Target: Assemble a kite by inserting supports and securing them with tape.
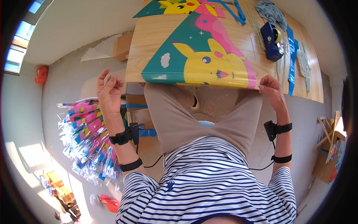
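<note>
A large triangular kite sail (169,48), printed in green, pink and yellow with a cartoon creature, lies on the wooden table (149,35). Its wide lower edge hangs over the table's near edge, above my knees. My right hand (273,89) pinches the sail's lower right corner between thumb and fingers. Off to the left of the sail, my left hand (109,93) is raised in the air, touching nothing, with its fingers loosely bent and apart. A second printed sail (149,9) of the same kind lies at the far edge, partly out of view.
Right of the sail stand a dark blue tape dispenser (271,43), thin sticks (257,31), blue straps (291,63), a grey cloth (269,12) and a clear plastic tray (302,64). Several plastic-wrapped colourful bundles (89,138) lie on the floor at left. Cardboard boxes (125,45) stand beside the table.
</note>
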Demonstrator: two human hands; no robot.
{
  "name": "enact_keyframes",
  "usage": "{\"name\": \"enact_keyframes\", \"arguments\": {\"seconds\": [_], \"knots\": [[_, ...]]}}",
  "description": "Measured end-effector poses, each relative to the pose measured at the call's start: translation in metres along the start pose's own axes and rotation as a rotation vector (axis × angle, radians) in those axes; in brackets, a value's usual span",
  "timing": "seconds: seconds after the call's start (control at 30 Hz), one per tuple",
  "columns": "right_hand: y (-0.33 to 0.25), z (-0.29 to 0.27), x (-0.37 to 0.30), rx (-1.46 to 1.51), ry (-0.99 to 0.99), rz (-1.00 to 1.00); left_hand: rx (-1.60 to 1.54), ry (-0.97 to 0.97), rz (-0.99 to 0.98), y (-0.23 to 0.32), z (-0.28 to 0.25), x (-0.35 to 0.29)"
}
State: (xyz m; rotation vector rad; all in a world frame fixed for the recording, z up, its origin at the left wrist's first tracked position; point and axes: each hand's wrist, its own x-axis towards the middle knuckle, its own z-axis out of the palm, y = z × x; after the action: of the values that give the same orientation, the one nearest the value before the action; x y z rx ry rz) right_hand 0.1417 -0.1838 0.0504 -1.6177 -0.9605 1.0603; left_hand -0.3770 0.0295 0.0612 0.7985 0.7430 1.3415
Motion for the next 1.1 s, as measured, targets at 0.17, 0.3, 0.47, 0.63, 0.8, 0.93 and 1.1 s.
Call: {"name": "enact_keyframes", "arguments": {"seconds": [0.17, 0.3, 0.47, 0.63, 0.8, 0.93, 1.1], "knots": [[-0.010, 0.009, 0.027, -0.049, -0.002, -0.013, 0.123, 0.051, -0.039, -0.009, -0.028, 0.013], [-0.004, 0.001, 0.044, -0.119, -0.038, -0.025, 0.249, 0.126, -0.086, -0.024, -0.021, 0.025], [0.000, -0.002, 0.053, -0.120, -0.025, 0.017, 0.444, 0.155, -0.123, -0.037, -0.014, 0.050], [0.002, 0.001, 0.061, -0.139, -0.025, 0.052, 0.532, 0.131, -0.165, -0.037, -0.007, 0.070], [0.006, -0.005, 0.068, -0.125, -0.017, 0.101, 0.613, 0.045, -0.197, -0.037, -0.003, 0.086], [0.008, 0.001, 0.078, -0.044, 0.013, 0.186, 0.613, 0.048, -0.192, -0.034, -0.020, 0.100], [0.008, 0.018, 0.099, 0.006, -0.032, 0.186, 0.538, 0.018, -0.184, -0.018, -0.034, 0.106]]}}
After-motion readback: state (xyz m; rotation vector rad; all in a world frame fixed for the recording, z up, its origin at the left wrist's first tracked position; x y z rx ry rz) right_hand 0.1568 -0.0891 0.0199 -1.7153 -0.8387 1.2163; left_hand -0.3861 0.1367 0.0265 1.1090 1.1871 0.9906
